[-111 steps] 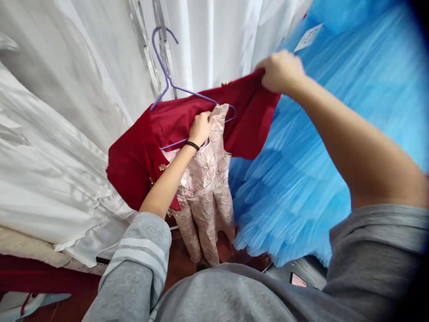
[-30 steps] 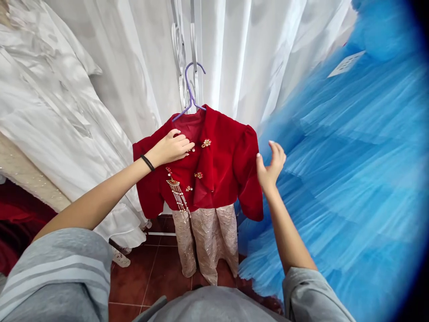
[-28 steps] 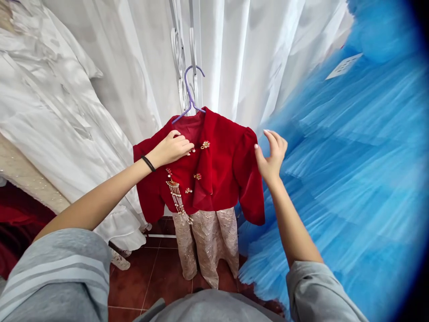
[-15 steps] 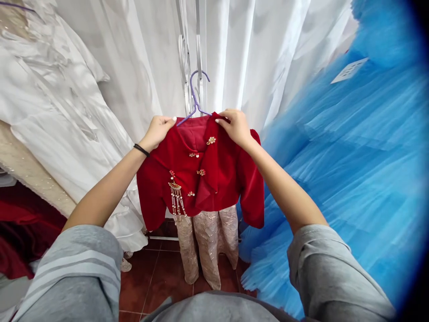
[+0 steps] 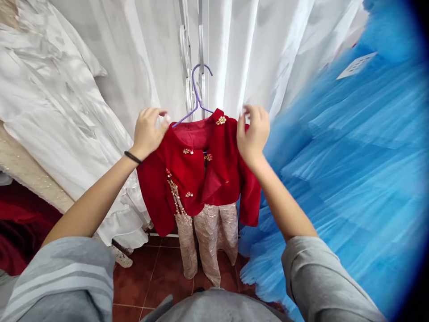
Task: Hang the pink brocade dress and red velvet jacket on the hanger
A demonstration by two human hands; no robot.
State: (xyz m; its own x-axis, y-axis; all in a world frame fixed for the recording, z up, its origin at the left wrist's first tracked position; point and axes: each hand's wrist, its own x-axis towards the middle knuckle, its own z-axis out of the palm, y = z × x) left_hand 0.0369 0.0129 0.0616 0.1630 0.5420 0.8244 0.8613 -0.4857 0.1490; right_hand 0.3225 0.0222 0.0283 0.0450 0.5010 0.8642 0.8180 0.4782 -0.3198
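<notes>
A red velvet jacket [image 5: 189,172] with jewelled flower fasteners hangs on a purple hanger [image 5: 197,89]. Its front is unfastened, and the right-hand flap folds outward. A beaded tassel ornament [image 5: 174,192] dangles on the jacket's left side. My left hand [image 5: 149,132] is by the left shoulder of the jacket, thumb and fingers apart, holding nothing. On the other side, my right hand [image 5: 254,134] hovers by the right shoulder, fingers bent and parted, with nothing between them. Beneath the jacket hang shiny pale pink-gold trousers [image 5: 208,241].
White dresses [image 5: 67,112] hang on the left, beside dark red cloth [image 5: 23,232]. A large blue tulle dress [image 5: 342,170] fills the right side. Behind the hanger are a white curtain [image 5: 231,53] and metal rails [image 5: 201,40]. The floor has red-brown tiles [image 5: 167,268].
Both hands have let go of the jacket's shoulders and moved outward from the collar. The jacket now hangs slightly tilted, its front gaping wider, and the tassel has swung.
</notes>
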